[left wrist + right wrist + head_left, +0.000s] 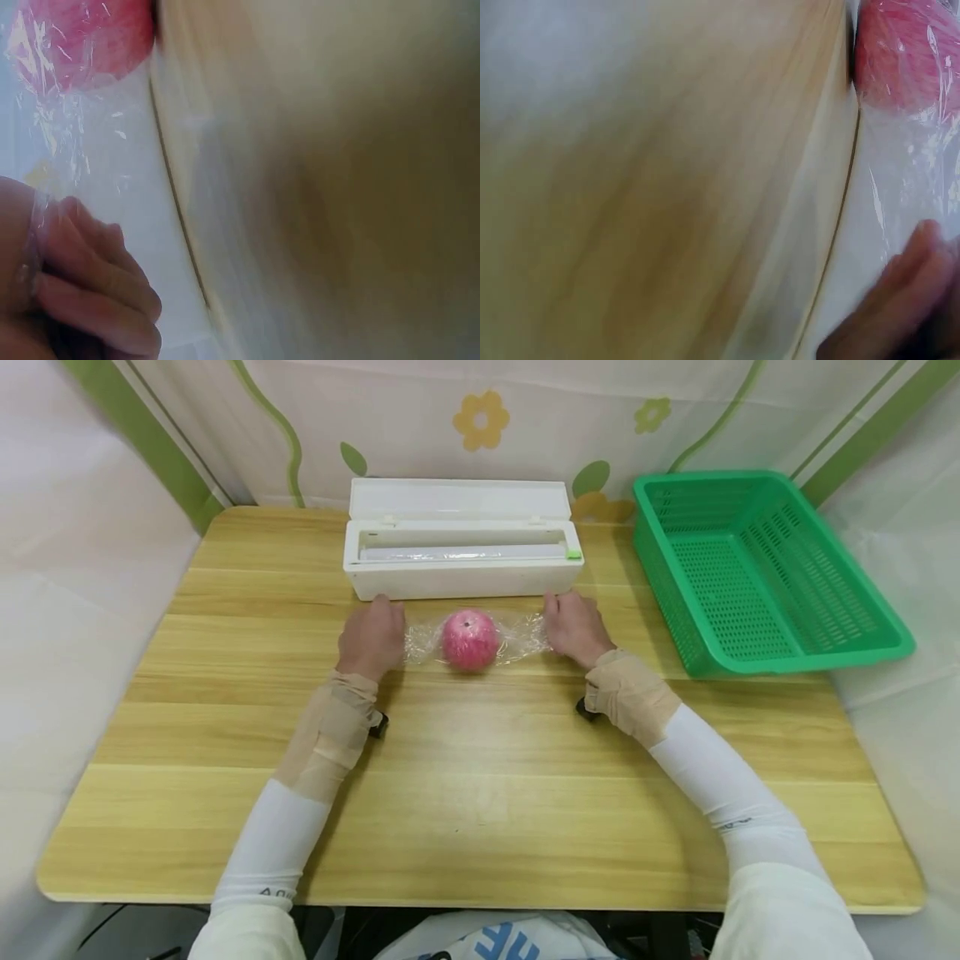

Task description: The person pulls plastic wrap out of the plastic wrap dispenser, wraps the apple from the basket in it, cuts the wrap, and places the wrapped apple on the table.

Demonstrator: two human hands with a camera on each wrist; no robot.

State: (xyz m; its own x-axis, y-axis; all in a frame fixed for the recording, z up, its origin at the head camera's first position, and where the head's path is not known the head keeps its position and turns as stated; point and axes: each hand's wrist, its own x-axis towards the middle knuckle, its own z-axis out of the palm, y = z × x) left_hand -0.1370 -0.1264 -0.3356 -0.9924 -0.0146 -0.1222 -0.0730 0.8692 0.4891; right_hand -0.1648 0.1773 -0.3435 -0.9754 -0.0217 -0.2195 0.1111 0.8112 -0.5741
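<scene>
A pinkish-red apple, wrapped in clear cling film, is at the middle between my two hands. My left hand pinches the gathered film end on the left; in the left wrist view the film runs from the apple in between thumb and curled fingers. On the other side my right hand grips the opposite film end. The right wrist view shows its fingers partly, below the apple, with the rest cut off by the frame.
Just behind the hands stands a white cling film dispenser box, lid raised, with a film roll inside and a small green piece at its right end. A green plastic basket sits at the back right of the wooden table.
</scene>
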